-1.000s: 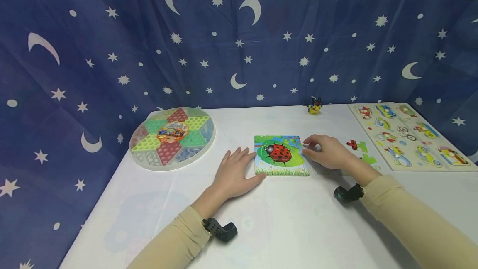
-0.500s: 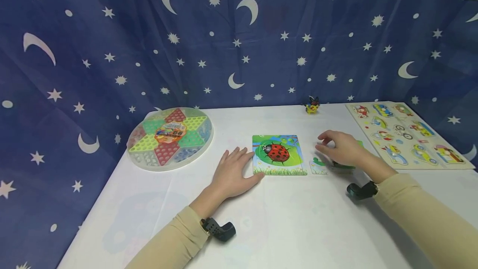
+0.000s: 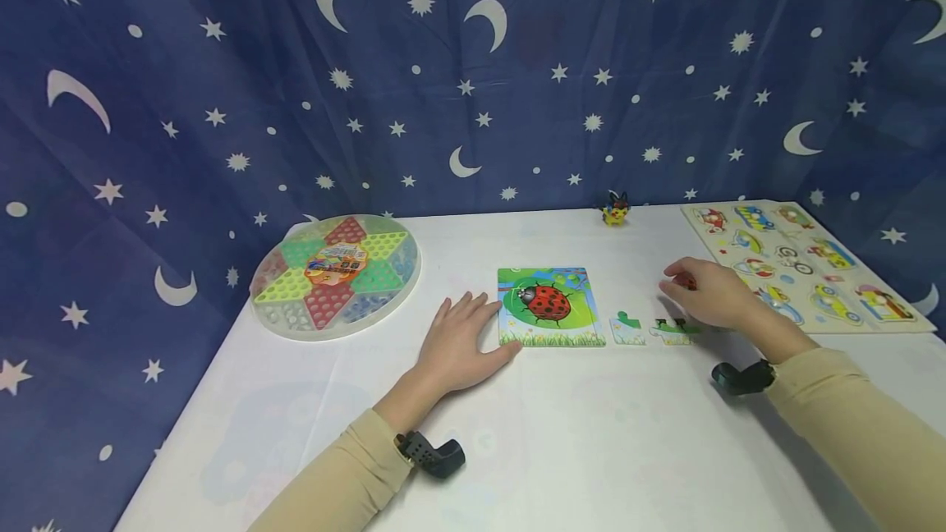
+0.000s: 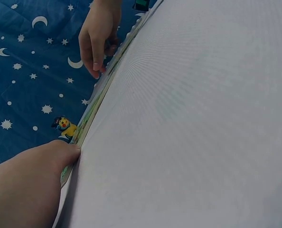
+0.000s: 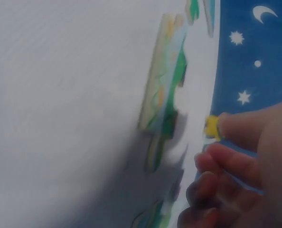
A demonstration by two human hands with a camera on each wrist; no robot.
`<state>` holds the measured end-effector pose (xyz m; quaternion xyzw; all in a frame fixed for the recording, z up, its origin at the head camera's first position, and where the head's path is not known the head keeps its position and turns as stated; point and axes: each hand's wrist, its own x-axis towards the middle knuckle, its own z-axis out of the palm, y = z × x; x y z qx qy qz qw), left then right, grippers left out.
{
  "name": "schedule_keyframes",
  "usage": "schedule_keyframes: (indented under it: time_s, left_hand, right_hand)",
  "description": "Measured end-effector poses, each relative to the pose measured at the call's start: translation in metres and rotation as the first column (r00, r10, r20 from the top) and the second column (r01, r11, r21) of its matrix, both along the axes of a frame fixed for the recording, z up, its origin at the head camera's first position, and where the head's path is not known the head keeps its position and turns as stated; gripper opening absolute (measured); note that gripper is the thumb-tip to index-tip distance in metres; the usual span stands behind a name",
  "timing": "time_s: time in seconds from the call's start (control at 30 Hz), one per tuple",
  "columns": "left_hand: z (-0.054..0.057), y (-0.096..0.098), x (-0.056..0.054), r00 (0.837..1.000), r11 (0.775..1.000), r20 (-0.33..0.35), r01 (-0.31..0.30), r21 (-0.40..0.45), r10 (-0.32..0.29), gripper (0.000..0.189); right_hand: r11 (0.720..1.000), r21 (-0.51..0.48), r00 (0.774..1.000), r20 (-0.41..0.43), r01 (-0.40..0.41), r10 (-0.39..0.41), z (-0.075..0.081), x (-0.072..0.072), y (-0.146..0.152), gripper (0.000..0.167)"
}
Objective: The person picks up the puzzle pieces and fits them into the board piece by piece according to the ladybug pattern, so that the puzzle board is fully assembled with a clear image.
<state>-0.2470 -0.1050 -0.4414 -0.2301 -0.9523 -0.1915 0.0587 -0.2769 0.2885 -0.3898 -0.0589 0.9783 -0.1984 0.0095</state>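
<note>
A square ladybug puzzle lies flat on the white table. My left hand rests beside its left edge, fingers spread, with the thumb at the lower left corner. To the right of the puzzle lie a loose puzzle piece with grass and flowers and another, wider piece. Over the loose pieces hovers my right hand, its thumb and fingertips apart in the right wrist view with nothing between them. A red bit of a piece shows in the gap of that hand; more pieces are partly hidden below it.
A round Chinese checkers board lies at the left. A small yellow toy figure stands at the back edge. At the right lies a wooden picture board with vehicles. A blue star-and-moon curtain hangs behind the table.
My right hand has moved right, away from the ladybug puzzle, uncovering the two grassy pieces. The left hand stays at the puzzle's edge. The head view has shifted slightly.
</note>
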Motion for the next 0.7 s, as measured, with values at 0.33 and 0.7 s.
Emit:
schedule_keyframes:
  time_s: [0.33,0.7]
  left_hand:
    - [-0.002,0.001,-0.001,1.000,1.000,-0.009,0.006,0.012,-0.006,0.075]
    - [0.003,0.004,-0.001,1.000,1.000,0.001,0.008,0.002,-0.008,0.076]
  right_hand:
    - [0.997,0.056,0.998,0.016,0.056,-0.057,-0.003,0.000,0.018,0.054]
    - [0.987,0.103,0.987,0.090,0.127,-0.136,0.005,0.000,0.043,0.064]
